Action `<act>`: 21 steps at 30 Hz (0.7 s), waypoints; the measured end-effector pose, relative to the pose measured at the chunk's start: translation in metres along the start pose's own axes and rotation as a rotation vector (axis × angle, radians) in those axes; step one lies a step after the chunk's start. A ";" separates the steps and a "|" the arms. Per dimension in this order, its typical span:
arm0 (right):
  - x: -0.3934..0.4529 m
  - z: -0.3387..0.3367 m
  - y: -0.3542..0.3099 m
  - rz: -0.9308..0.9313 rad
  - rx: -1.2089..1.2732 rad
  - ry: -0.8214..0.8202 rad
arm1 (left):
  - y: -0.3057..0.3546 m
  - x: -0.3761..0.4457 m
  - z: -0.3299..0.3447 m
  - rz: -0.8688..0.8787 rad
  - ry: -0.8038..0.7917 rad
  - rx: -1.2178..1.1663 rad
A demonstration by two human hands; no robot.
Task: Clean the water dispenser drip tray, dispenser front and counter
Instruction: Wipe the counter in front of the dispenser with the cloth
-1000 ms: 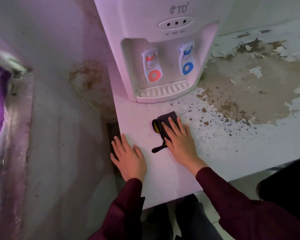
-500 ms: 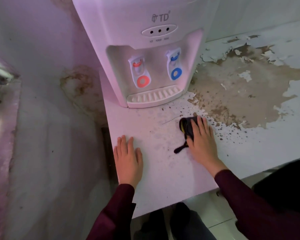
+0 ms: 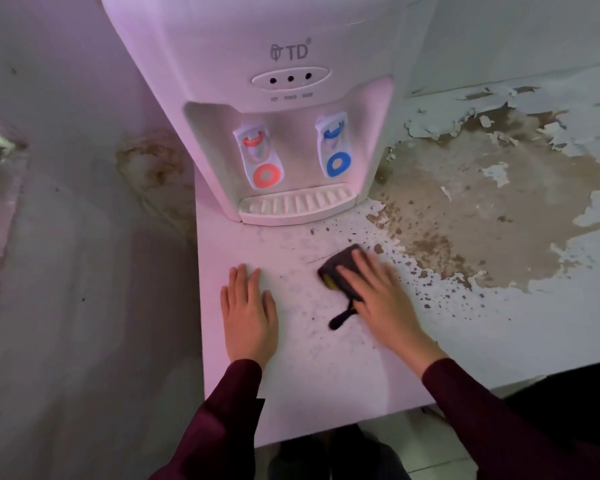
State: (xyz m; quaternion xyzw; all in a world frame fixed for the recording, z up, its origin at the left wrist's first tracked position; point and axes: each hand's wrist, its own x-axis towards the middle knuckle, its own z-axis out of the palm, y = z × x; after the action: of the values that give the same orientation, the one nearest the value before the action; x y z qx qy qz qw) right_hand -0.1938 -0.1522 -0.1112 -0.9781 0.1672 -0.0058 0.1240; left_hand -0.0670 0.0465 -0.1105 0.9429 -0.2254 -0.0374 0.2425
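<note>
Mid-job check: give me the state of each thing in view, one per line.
left hand: flat on the counter, holding nothing
right hand: pressing the dark cloth, fingers straight
dark cloth: on the counter under the hand
counter: speckled, paint peeled at right
drip tray: seated in the dispenser
red tap: not pressed
blue tap: not pressed

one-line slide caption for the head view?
Right hand presses dark cloth on speckled counter before water dispenser; left hand flat.

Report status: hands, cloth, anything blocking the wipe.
Left hand flat on counter, holding nothing. Right hand pressing dark cloth flat on counter before drip tray. Nothing blocking; peeled patch to the right.
</note>
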 end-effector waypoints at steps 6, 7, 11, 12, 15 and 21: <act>0.061 -0.012 0.009 0.320 0.075 0.101 | 0.002 0.000 0.001 -0.005 0.029 -0.015; 0.070 -0.012 0.005 0.338 0.086 0.108 | 0.002 0.000 0.002 -0.005 0.033 -0.018; 0.063 -0.004 -0.010 0.205 0.098 0.119 | 0.002 0.000 0.002 -0.008 0.045 -0.018; 0.051 -0.002 -0.011 0.123 0.103 0.117 | 0.002 0.000 0.002 -0.005 0.045 -0.020; 0.028 -0.001 -0.005 0.025 0.093 0.081 | 0.002 0.000 0.003 -0.003 0.052 -0.024; 0.082 0.003 -0.052 -0.214 0.088 0.012 | 0.001 0.000 0.007 0.000 0.076 -0.040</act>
State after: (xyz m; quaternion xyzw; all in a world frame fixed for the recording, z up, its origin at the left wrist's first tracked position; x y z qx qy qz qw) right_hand -0.0986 -0.1306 -0.1040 -0.9839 0.0623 -0.0323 0.1646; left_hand -0.0686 0.0428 -0.1160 0.9387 -0.2150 -0.0059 0.2695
